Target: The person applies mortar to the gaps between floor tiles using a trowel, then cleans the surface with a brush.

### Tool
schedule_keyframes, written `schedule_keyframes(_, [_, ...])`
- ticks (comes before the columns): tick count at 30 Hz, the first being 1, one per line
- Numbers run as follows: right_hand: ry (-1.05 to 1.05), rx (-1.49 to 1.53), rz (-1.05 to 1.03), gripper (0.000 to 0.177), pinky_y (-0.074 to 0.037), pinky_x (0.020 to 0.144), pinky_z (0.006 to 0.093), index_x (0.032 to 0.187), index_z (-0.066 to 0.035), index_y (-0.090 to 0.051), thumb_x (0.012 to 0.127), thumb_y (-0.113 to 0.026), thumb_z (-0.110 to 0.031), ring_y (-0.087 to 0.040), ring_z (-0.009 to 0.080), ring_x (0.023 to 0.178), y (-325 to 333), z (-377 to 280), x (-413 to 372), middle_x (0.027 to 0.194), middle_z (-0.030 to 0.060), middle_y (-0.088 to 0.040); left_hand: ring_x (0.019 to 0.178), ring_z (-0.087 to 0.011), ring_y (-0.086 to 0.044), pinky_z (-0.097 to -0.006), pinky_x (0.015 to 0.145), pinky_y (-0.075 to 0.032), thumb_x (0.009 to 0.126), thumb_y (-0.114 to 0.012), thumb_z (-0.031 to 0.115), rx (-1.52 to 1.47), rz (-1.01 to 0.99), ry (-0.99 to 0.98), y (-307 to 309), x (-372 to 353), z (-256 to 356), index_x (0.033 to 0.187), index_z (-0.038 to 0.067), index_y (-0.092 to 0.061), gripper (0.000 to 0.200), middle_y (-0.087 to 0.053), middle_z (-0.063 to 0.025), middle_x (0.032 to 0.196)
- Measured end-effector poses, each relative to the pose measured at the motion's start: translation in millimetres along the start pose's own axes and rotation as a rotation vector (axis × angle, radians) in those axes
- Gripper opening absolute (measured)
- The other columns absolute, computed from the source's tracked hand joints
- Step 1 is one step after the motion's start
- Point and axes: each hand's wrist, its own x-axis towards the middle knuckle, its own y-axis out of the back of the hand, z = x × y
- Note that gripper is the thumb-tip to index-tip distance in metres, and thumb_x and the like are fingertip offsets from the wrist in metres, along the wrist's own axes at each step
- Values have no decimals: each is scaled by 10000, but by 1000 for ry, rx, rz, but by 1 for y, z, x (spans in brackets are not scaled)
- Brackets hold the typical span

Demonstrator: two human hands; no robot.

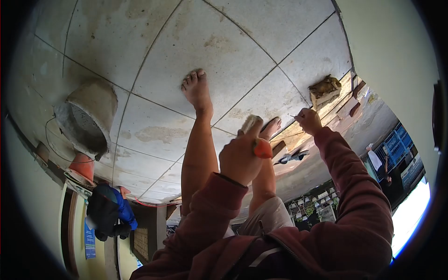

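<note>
My left hand (240,157) is closed around a tool whose rounded orange handle end (262,148) sticks out on the right. A pale, dirty piece (252,123) shows beyond its knuckles; I cannot tell what kind of tool it is. Farther right, my right hand (308,122) is stretched forward, its fingers pinching a small thin object (293,116) that points left. Just beyond these fingers sits a rough, mortar-caked block (325,92) at the edge of the tiled floor (242,60). My bare feet (196,88) are on the tiles.
A cement-crusted bucket (88,116) lies to the left, with a red-orange container (82,168) nearby. A person in blue and black (112,212) is at lower left; another person (379,163) is far right. Sandals (294,157) lie below wooden boards (333,112) along the floor edge.
</note>
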Motion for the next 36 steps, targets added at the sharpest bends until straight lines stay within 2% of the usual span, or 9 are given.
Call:
schedule_keyframes(7, [-192,924,-414,204,-409,451,221,734,-11,-585,809,-662,-183,-507,53,508,-123,-23,-178,564,9,-546,1035,-271,-553,-339,855,-454,891,-530,189,587,833,-669,164,198,-28,1067,86,-604,216,-587,-134,1103])
schedule_keyframes(9, [-259,1106,-476,200,-387,441,213,764,-11,-577,819,-653,-189,-495,55,495,-161,-32,-197,583,1,-549,998,-251,-566,-322,870,-459,885,-544,183,642,948,-509,132,250,-52,1083,113,-602,217,-560,-114,1159])
schedule_keyframes(11, [-228,1134,-463,216,-402,458,255,787,-14,-585,814,-647,-218,-506,98,488,-201,-40,-202,584,37,-557,1020,-247,-553,-323,840,-465,867,-547,127,452,758,-470,8,252,-64,1025,137,-616,173,-536,-133,1179])
schedule_keyframes(13, [45,831,-430,264,-456,593,377,850,-18,-605,795,-626,-275,-601,291,642,-208,-52,-202,697,151,-616,962,-254,-592,-324,835,-463,807,-593,117,414,251,-434,-134,204,-78,979,126,-628,175,-603,-121,1066])
schedule_keyframes(16, [240,862,-263,250,-467,641,415,892,-37,-615,806,-599,-272,-609,358,731,-218,-37,-215,785,192,-630,942,-251,-618,-285,842,-452,774,-630,124,-5,-480,-170,-291,125,-95,940,106,-656,169,-645,-122,996])
schedule_keyframes(25, [-41,1162,-333,251,-421,533,361,775,-30,-560,808,-633,-268,-537,254,532,-194,6,-208,603,115,-565,1089,-362,-515,-375,880,-446,855,-573,130,507,489,-551,-168,172,-65,1005,64,-594,166,-524,-242,1165])
schedule_keyframes(30, [100,1216,-314,225,-449,587,361,880,-39,-591,808,-602,-252,-567,299,598,-174,27,-217,655,134,-588,1112,-381,-481,-408,826,-461,801,-599,133,681,270,-646,-354,166,-108,923,174,-612,129,-470,-239,1234])
schedule_keyframes(33, [188,1135,-120,416,-430,847,392,1126,-84,-550,764,-610,-281,-557,375,948,-231,33,-225,972,216,-597,832,-244,-631,-304,712,-493,775,-629,69,211,-600,-385,-469,126,-125,935,115,-655,168,-631,-131,1013])
schedule_keyframes(36, [-138,1397,75,477,-394,899,405,1167,-75,-519,762,-596,-315,-511,383,1039,-230,24,-234,1088,223,-558,916,-268,-608,-295,766,-489,757,-613,42,175,-616,-509,-482,76,-108,935,129,-654,202,-562,-177,1129])
